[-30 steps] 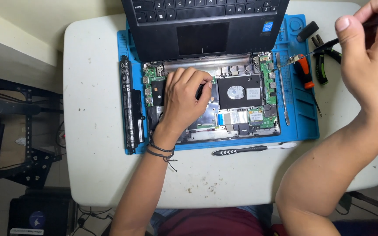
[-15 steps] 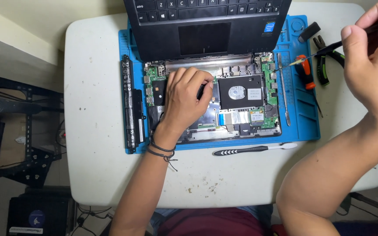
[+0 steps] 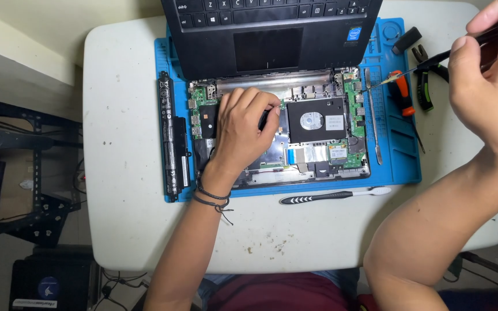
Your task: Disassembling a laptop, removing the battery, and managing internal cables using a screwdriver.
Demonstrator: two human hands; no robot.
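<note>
- The opened laptop [image 3: 278, 132] lay on a blue work mat [image 3: 402, 155] on the white surface [image 3: 122, 173], its bottom cover off and its circuit boards and drive bay exposed.
- The left hand [image 3: 243, 126] rested palm-down on the left-middle part of the laptop's insides, fingers curled and pressing near a small black part just left of the hard drive [image 3: 316, 119]; whether it gripped anything could not be told.
- The right hand [image 3: 491, 86] was raised over the surface's right edge, thumb and fingers pinched on a thin black tool [image 3: 433, 60] whose tip pointed toward the laptop's upper right corner.
- A long black battery [image 3: 174, 141] lay along the mat's left edge, apart from the laptop.
- An orange-handled screwdriver [image 3: 402, 95] and green-handled pliers [image 3: 425, 86] lay on the mat's right side, beside a slim metal spudger [image 3: 374, 118].
- A black-handled brush [image 3: 332, 196] lay on the surface just below the mat.
</note>
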